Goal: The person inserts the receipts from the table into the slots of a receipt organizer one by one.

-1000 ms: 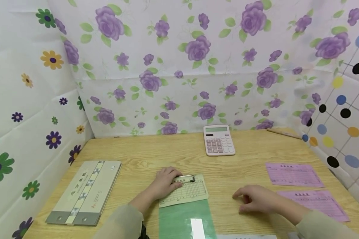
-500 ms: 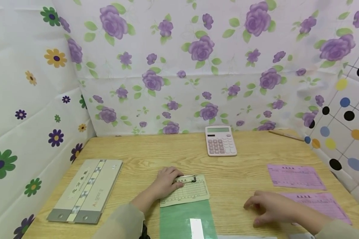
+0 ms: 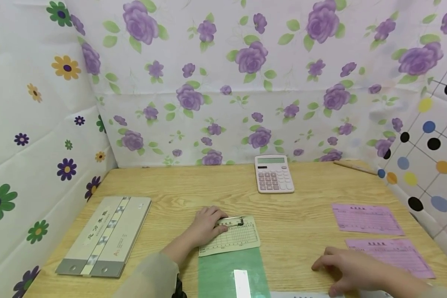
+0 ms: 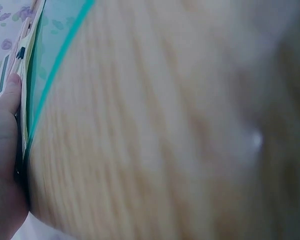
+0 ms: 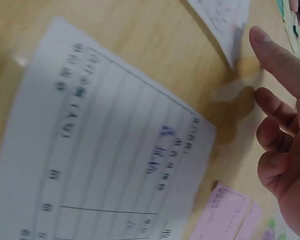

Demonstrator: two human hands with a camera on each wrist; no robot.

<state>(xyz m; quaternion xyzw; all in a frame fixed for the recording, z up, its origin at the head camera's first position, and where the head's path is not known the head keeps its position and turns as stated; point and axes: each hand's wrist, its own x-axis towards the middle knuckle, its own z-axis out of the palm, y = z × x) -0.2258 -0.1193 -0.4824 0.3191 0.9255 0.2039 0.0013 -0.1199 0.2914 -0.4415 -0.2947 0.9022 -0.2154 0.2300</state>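
Note:
A green translucent clipboard [image 3: 227, 269] lies at the front middle of the table, with a pale yellow printed form [image 3: 236, 240] on it under a metal clip [image 3: 235, 222]. My left hand [image 3: 204, 227] grips the clipboard's upper left at the clip, thumb on the form. To the right, my right hand [image 3: 354, 269] hovers with fingers loosely bent and nothing in them. White printed sheets lie below it: a form with blue handwriting [image 5: 110, 145] fills much of the right wrist view, and another white sheet [image 5: 222, 22] shows at the top there.
Two pink written slips [image 3: 366, 219] lie on the right side of the table. At the back stands out a pink calculator [image 3: 275, 174], with a thin wooden stick [image 3: 354, 167] in the far right corner. A beige ledger binder [image 3: 106, 236] lies on the left.
My right hand has moved right and toward the front edge, toward the white sheets. My left hand has stayed on the clipboard. The head view has shifted slightly.

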